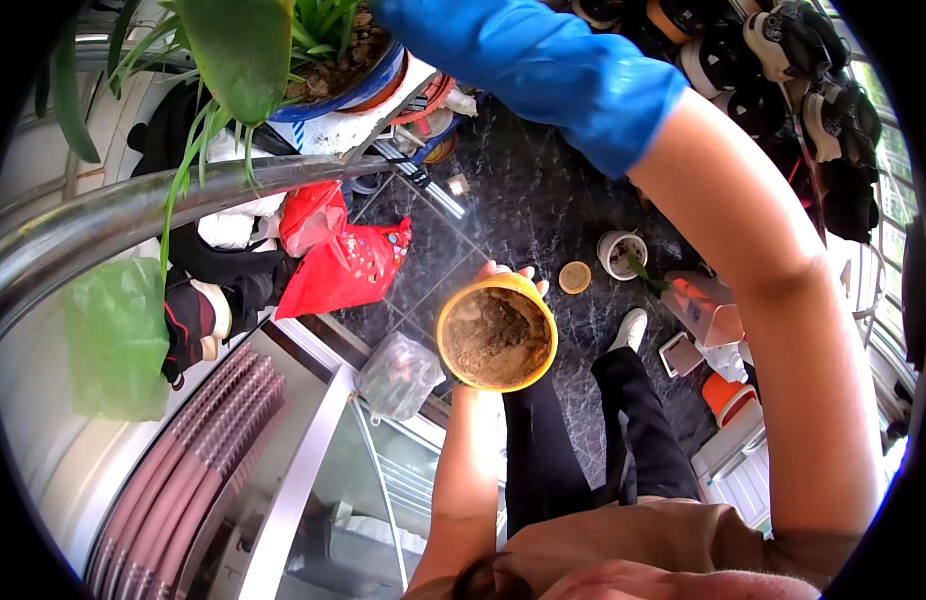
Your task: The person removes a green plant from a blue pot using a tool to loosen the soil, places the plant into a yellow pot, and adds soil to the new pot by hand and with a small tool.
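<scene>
A yellow pot (498, 333) with brown soil inside is held up in front of my body. My left hand (513, 272) supports it from below and behind, with only the fingertips showing past its far rim. My right arm, in a blue glove (553, 75), reaches up to the top edge of the view toward the potted plants; the gloved fingers are out of view. Beside the glove stands a blue-rimmed pot (355, 92) with soil and long green leaves.
A metal rail (133, 220) curves across the left. A red bag (353, 262) and a clear plastic bag (401, 375) lie near it. On the dark tiled floor are a white pot (621, 255) and a round saucer (575, 277). Shoes (783, 45) fill the upper right.
</scene>
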`<state>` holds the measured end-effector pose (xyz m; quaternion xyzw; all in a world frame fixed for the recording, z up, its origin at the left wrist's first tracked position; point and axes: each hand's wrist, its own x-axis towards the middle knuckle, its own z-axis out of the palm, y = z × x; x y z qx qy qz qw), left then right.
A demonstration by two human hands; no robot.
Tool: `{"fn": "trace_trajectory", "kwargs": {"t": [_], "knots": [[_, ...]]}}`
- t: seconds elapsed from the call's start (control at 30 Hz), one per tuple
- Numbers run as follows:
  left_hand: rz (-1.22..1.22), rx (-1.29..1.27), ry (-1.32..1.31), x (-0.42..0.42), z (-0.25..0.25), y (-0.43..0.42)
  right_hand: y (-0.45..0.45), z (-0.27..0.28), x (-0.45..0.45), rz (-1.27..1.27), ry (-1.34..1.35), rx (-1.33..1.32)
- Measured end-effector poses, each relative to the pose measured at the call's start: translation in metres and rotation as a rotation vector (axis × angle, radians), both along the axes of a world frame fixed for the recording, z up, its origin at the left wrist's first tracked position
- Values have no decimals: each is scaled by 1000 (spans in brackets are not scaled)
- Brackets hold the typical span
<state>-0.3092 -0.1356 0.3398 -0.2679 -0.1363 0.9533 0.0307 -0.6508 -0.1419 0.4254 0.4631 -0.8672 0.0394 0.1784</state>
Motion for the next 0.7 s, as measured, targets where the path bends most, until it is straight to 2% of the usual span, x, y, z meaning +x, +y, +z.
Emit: {"fn": "trace_trajectory", "kwargs": {"t": [0.03,0.07,0.1,0.23,0.27,0.37,0.4,0.43,0.53,0.57,0.63,0.67,0.7], "knots": [[-43,12,-36,1,-5,-2,-7,1,4,15,-110,-45],[-84,24,-71,2,-11,-4,-11,5,2,0,-322,21],[-124,40,-107,4,-18,-5,-10,11,4,6,-326,19],[-255,104,-190,14,-46,-7,32,41,12,89,21,-37],[-227,135,-114,22,-53,-7,35,46,15,116,109,-51],[-193,150,-35,28,-58,-7,38,40,43,205,75,-182],[-195,146,-34,32,-58,-7,26,23,43,113,-71,52],[-195,138,-26,32,-57,-8,29,13,37,113,-73,47],[-186,121,8,28,-50,-9,46,11,23,580,-656,-835],[-169,115,15,27,-47,-7,54,15,21,587,-653,-831],[-137,104,29,25,-41,-3,59,69,39,140,-346,-84],[-119,107,27,23,-34,-3,53,90,45,144,-346,-84],[-110,107,27,20,-26,-2,41,109,52,99,-535,72]]}}
